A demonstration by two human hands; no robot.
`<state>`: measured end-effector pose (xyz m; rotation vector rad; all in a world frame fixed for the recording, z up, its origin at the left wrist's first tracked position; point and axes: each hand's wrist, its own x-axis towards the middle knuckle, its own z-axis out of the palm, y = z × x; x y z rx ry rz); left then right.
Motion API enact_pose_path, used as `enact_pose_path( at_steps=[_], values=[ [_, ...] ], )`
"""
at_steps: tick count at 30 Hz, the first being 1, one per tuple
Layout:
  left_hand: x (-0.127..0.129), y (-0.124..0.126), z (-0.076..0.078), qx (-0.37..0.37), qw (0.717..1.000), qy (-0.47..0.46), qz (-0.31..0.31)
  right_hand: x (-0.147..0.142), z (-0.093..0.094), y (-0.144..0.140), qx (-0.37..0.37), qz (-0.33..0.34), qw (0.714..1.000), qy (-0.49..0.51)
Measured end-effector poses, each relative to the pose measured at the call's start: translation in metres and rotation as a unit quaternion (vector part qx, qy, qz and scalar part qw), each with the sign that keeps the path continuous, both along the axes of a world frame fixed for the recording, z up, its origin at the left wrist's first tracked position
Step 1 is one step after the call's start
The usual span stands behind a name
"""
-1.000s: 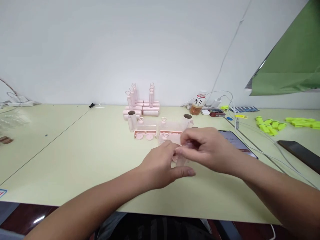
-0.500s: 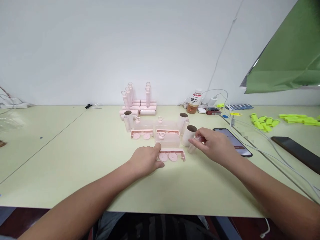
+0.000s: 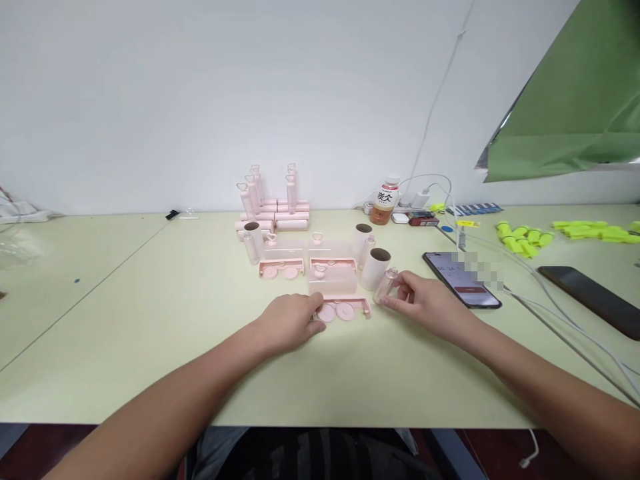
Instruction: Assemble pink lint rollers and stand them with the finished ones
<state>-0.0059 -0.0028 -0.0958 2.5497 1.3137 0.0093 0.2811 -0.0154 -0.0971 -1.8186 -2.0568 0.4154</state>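
My left hand [image 3: 293, 321] curls at the left end of a pink plastic tray-like frame [image 3: 361, 305], its thumb and fingers closed around that corner. Two round pink discs [image 3: 345, 311] lie at the frame, and behind it is a clear cover [image 3: 340, 280] with a heart-shaped loop. My right hand [image 3: 425, 300] has its thumb and fingers closed on a small clear bottle [image 3: 385, 287], which leans slightly to the right near the table. Just behind that bottle stands a white paper roll [image 3: 375, 270] with a brown core.
Two similar sets with pink frames [image 3: 281, 269], rolls and clear bottles sit farther back. Pink pieces with upright heart-topped tubes [image 3: 291, 193] are grouped by the wall. To the right are a drink bottle [image 3: 385, 200], a phone [image 3: 463, 280], a dark phone [image 3: 590, 300], cables and yellow-green pieces [image 3: 523, 239].
My right hand has shifted from the top of the small bottle to its lower right side, leaving the bottle's top showing. My left hand stays at the pink frame.
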Motion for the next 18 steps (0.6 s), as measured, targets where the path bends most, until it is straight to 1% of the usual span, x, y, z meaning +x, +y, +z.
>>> enact_pose_path(
  at_steps=[2, 4, 10, 14, 18],
  values=[
    [0.001, 0.0, 0.0, -0.003, 1.0, 0.0, 0.005, -0.001, -0.005, -0.002, -0.036, 0.01, 0.999, -0.004],
    [0.002, 0.0, 0.0, -0.005, 1.0, -0.003, 0.009, -0.003, -0.008, -0.003, -0.052, 0.015, 0.999, -0.008],
    [0.004, 0.0, 0.0, -0.004, 1.0, -0.009, 0.022, -0.007, -0.011, 0.001, -0.043, 0.018, 0.999, -0.02],
    [0.004, 0.0, -0.001, -0.001, 1.0, -0.014, 0.028, -0.008, -0.012, 0.004, -0.047, 0.015, 0.998, -0.033],
    [0.004, 0.0, -0.002, -0.004, 0.999, -0.018, 0.046, -0.01, -0.012, 0.005, -0.053, 0.021, 0.998, -0.039]
  ],
)
